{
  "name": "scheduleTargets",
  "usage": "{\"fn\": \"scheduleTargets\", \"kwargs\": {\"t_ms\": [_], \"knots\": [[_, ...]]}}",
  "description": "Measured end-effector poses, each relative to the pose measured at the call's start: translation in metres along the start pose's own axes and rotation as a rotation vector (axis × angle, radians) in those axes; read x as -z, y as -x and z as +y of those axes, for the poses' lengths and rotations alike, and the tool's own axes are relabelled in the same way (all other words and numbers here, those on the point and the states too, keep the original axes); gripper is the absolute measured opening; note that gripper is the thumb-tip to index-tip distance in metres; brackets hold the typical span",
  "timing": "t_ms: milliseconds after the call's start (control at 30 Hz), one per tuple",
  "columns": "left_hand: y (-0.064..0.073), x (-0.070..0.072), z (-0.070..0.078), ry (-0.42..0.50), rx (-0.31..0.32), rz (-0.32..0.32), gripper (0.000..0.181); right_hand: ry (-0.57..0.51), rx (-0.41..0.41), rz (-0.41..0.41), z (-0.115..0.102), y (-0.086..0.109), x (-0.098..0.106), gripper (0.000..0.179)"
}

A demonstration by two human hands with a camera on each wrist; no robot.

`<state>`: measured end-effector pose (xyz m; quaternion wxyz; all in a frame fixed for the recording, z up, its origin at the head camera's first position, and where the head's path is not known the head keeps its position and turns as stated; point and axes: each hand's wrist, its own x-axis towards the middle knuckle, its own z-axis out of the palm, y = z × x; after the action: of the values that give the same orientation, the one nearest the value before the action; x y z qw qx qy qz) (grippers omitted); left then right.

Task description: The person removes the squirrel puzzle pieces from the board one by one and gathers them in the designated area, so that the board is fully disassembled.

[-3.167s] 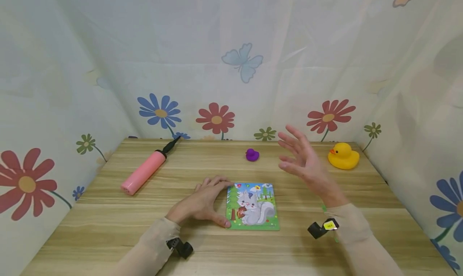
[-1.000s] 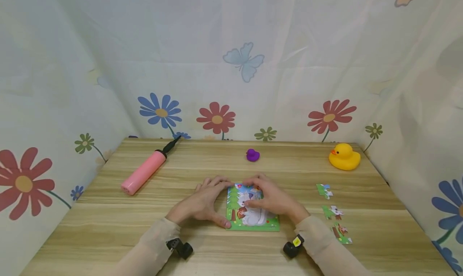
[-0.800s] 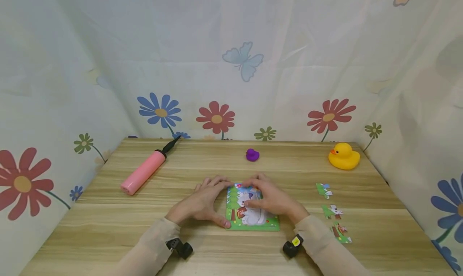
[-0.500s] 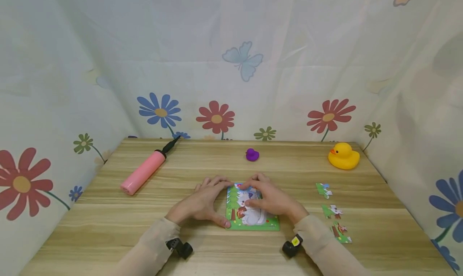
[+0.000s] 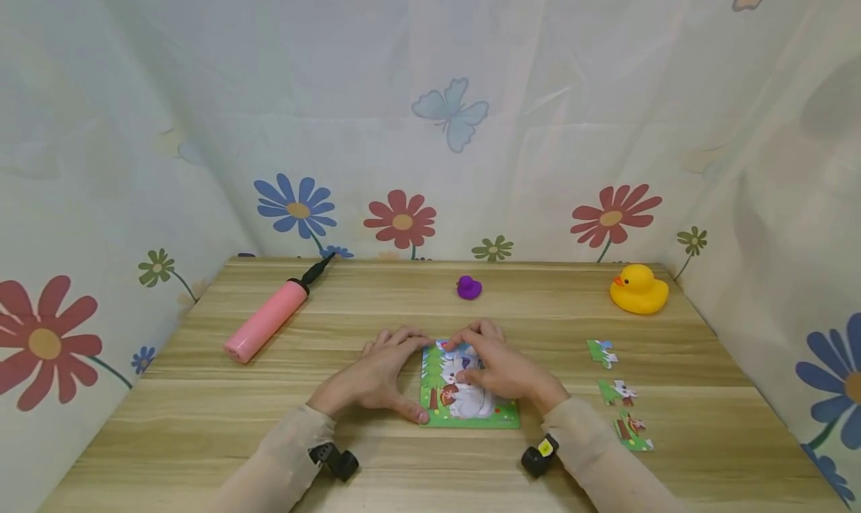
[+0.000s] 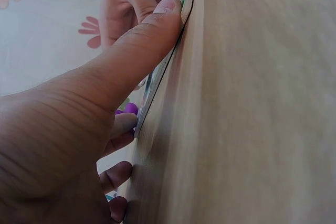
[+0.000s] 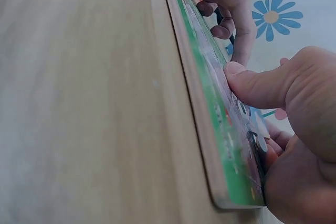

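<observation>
A square jigsaw puzzle (image 5: 473, 422) with a cartoon squirrel lies flat on the table. My left hand (image 5: 370, 378) holds its left side, thumb at the near corner and index finger at the far one; the other fingers rest on the wood. Across the picture, my right hand (image 5: 507, 367) has thumb and index finger bent onto a puzzle piece in the upper middle, covering the upper right. The right wrist view shows the right thumb (image 7: 257, 85) against the picture surface. Several loose pieces lie to the right: a top one (image 5: 603, 354), a middle one (image 5: 616, 393) and a lower one (image 5: 634, 432).
A pink hand pump (image 5: 267, 323) with a black nozzle lies at the left. At the back stands a small purple duck (image 5: 468, 288), and a larger yellow duck (image 5: 639, 290) is at the right. A flowered curtain (image 5: 336, 87) surrounds the wooden table (image 5: 430, 475).
My right hand has come down from above the table's right side onto the puzzle, exposing the loose pieces at right. Lately its index finger and thumb shift only slightly. The left hand stays put.
</observation>
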<state>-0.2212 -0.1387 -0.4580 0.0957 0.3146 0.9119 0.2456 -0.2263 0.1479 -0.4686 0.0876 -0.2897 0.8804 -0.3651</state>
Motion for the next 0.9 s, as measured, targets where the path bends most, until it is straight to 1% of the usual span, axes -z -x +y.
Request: {"fn": "scheduleTargets", "kwargs": {"t_ms": [133, 233, 400, 500, 667, 900], "knots": [[0.000, 0.000, 0.000, 0.001, 0.002, -0.002, 0.122, -0.015, -0.001, -0.002, 0.001, 0.001, 0.001, 0.036], [0.000, 0.000, 0.000, 0.003, 0.005, -0.003, 0.122, -0.027, -0.003, 0.000, 0.003, 0.002, 0.002, 0.041], [0.000, 0.000, 0.000, 0.005, 0.005, -0.005, 0.122, -0.100, 0.000, 0.040, 0.008, 0.002, 0.004, 0.047], [0.000, -0.001, 0.000, 0.003, 0.006, -0.005, 0.122, -0.124, -0.015, 0.063, 0.011, 0.002, 0.005, 0.044], [0.000, -0.001, 0.000, -0.002, 0.008, -0.005, 0.122, -0.140, -0.053, 0.062, 0.015, 0.002, 0.006, 0.037], [0.000, -0.002, 0.000, -0.005, 0.005, -0.001, 0.122, -0.140, -0.039, 0.034, 0.015, 0.002, 0.008, 0.040]]}}
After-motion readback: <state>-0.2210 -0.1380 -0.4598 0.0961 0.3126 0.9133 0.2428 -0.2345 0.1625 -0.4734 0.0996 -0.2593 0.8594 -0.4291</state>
